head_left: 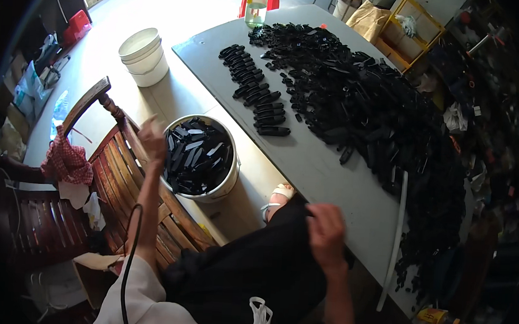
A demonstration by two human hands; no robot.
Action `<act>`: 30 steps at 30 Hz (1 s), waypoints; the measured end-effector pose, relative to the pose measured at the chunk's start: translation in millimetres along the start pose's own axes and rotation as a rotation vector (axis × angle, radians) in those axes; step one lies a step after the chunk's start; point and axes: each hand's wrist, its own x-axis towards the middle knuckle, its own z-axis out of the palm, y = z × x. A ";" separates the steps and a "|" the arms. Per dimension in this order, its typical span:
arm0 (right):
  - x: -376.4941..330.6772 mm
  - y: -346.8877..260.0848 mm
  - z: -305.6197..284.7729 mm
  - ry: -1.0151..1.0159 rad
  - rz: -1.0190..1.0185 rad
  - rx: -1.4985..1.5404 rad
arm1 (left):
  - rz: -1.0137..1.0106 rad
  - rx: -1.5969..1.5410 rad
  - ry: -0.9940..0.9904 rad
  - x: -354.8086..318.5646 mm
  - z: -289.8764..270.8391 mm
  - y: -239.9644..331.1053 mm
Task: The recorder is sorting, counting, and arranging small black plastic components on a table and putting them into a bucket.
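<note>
L grip [152,140] blurred by bucket [229,185] of blk parts [197,155], R grip [325,230] nr desk [324,178] edge; can't tell if either's wide or narrow. Wooden chair [119,168] crowds bucket's L side; white tube [393,247] btwn R grip & part of blk heap [381,110]; 2nd bucket [147,66] beyond.

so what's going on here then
The person's left hand, blurred, is raised by a white bucket filled with black blade-like pieces; whether it holds anything is unclear. The right hand is near the edge of the grey table, its grip also unclear. On the table, a row of black handle-shaped pieces lies left of a big heap of black parts.
</note>
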 end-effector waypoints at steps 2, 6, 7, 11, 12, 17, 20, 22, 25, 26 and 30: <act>-30.8 21.3 -40.3 0.120 0.102 -0.221 | 0.044 -0.341 -0.242 -5.1 9.2 108.7; -73.5 66.0 -93.5 0.264 0.380 -0.547 | 0.431 -0.328 -0.452 -23.7 26.6 232.0; -79.8 76.1 -98.6 0.287 0.448 -0.639 | 0.470 -0.279 -0.478 -28.6 29.0 243.2; -86.6 101.8 -109.0 0.240 0.652 -0.838 | 0.519 -0.191 -0.455 -43.1 33.8 256.7; -88.0 106.7 -108.6 0.240 0.659 -0.837 | 0.487 -0.172 -0.400 -45.4 34.5 259.0; -79.1 112.9 -106.3 0.159 0.726 -0.914 | 0.475 -0.159 -0.431 -37.8 53.1 250.2; -76.9 118.0 -105.5 0.178 0.709 -0.946 | 0.451 -0.173 -0.535 -36.3 61.2 249.1; -75.7 118.4 -104.9 0.167 0.738 -0.947 | 0.476 -0.141 -0.512 -40.5 64.7 249.4; -72.0 117.4 -103.4 0.148 0.771 -0.940 | 0.494 -0.087 -0.496 -42.0 65.0 251.0; -71.1 117.2 -103.4 0.142 0.778 -0.936 | 0.496 -0.063 -0.509 -42.1 65.6 251.0; -73.3 131.8 -102.8 0.131 0.784 -0.935 | 0.511 -0.062 -0.543 -44.2 66.2 252.3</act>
